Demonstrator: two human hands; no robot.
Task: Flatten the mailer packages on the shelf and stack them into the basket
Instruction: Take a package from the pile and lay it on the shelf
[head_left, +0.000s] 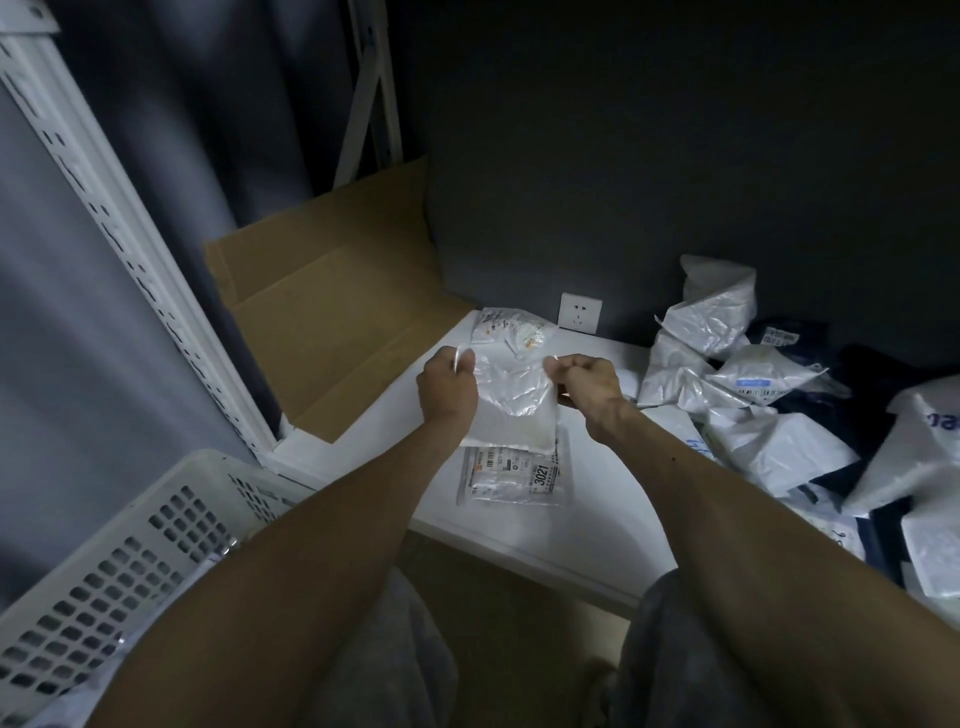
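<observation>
In the head view, at mid-frame, the left hand (447, 387) and right hand (587, 382) each had a grip pinched on a top corner of a white mailer (506, 410), hanging lengthwise toward the person above the shelf (597, 525). The basket (130, 561) sat at lower left, nearer the left hand, so the mailer would likely travel down-left; crumpled mailers (737, 384) lay at right.

A flattened brown cardboard sheet (332, 296) is leaning at about ten o'clock, its creased panels tilting up toward the rear corner. A white wall socket (580, 312) is sitting near the centre, slightly toward one o'clock, mounted on the dark grey wall (649, 145) that is filling the twelve-to-two o'clock region. A perforated white metal upright (119, 234) is running diagonally from eleven o'clock down toward eight o'clock, and grey curtain fabric (52, 364) is hanging just beside it at nine o'clock. A thinner white brace (371, 88) is standing at twelve o'clock.
</observation>
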